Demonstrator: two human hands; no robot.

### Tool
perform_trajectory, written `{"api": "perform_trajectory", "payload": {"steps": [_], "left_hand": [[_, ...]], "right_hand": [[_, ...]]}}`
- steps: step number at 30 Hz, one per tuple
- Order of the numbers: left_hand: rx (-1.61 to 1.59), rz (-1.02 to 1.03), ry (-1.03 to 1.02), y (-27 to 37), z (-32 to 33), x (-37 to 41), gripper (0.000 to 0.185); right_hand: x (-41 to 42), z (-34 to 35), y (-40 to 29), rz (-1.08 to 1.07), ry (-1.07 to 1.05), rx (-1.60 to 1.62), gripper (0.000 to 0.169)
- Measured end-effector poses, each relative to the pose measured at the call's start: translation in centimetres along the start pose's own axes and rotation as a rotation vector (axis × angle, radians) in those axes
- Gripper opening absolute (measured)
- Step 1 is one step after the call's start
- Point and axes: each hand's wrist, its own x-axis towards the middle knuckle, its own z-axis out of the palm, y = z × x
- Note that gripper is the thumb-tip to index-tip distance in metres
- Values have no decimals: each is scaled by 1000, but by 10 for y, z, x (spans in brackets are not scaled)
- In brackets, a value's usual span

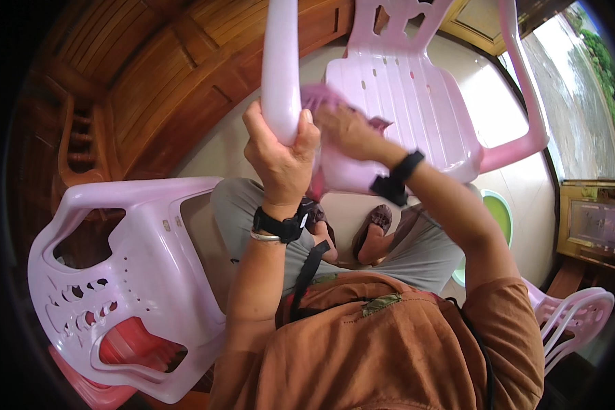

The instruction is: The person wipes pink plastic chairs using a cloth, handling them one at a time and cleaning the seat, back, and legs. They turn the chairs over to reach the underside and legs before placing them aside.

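In front of me stands a pale pink plastic armchair [405,118] with a slatted seat. My left hand [282,154] grips the rounded front end of its left armrest [281,61], thumb on one side and fingers on the other. Just right of that armrest, my right hand [346,130] is blurred by motion. It holds a bunched purple cloth [320,95] above the left part of the seat; a darker corner of cloth sticks out past the hand. The fingertips are partly hidden in the fabric.
To my left, another pink plastic armchair [156,266] overlaps a red plastic chair [133,343]. Carved wooden furniture [220,77] lines the upper left. A green basin [499,210] sits on the tiled floor at right, with more pink chairs [579,312] behind it. Daylight enters through an opening.
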Motion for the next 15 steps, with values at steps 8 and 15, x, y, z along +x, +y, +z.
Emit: {"api": "perform_trajectory", "payload": {"steps": [8, 15], "left_hand": [[4, 86, -88, 1, -3, 4, 47], [12, 33, -104, 2, -4, -1, 46]], "right_hand": [[-163, -75, -5, 413, -50, -205, 51], [-149, -37, 2, 564, 57, -433, 34]]}}
